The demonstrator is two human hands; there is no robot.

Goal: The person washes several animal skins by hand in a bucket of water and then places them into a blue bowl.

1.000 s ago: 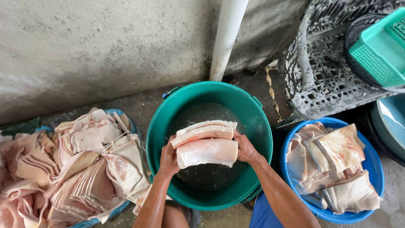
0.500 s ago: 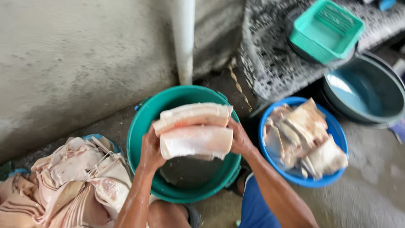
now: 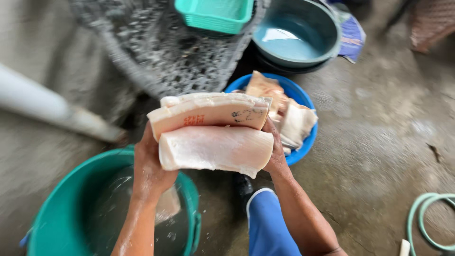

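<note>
Both hands hold a stack of pale pink, wet meat slabs [image 3: 211,135] with white fat edges, lifted in the air. My left hand [image 3: 149,163] presses the stack's left end and my right hand [image 3: 274,149] presses its right end. The stack hangs between a green tub [image 3: 61,208] with water at the lower left and a blue basin [image 3: 298,102] just behind my right hand. The blue basin holds several more meat slabs [image 3: 284,116].
A grey-blue basin with water [image 3: 296,33] and a teal plastic basket [image 3: 215,14] sit at the top, the basket on a dark mesh crate [image 3: 161,52]. A white pipe [image 3: 52,111] crosses the left. A green hose [image 3: 426,223] lies at lower right on wet concrete.
The stack of slabs has come up out of the green tub and moved right, toward the blue basin. The view has swung right, and the pile of slabs at the left is out of sight.
</note>
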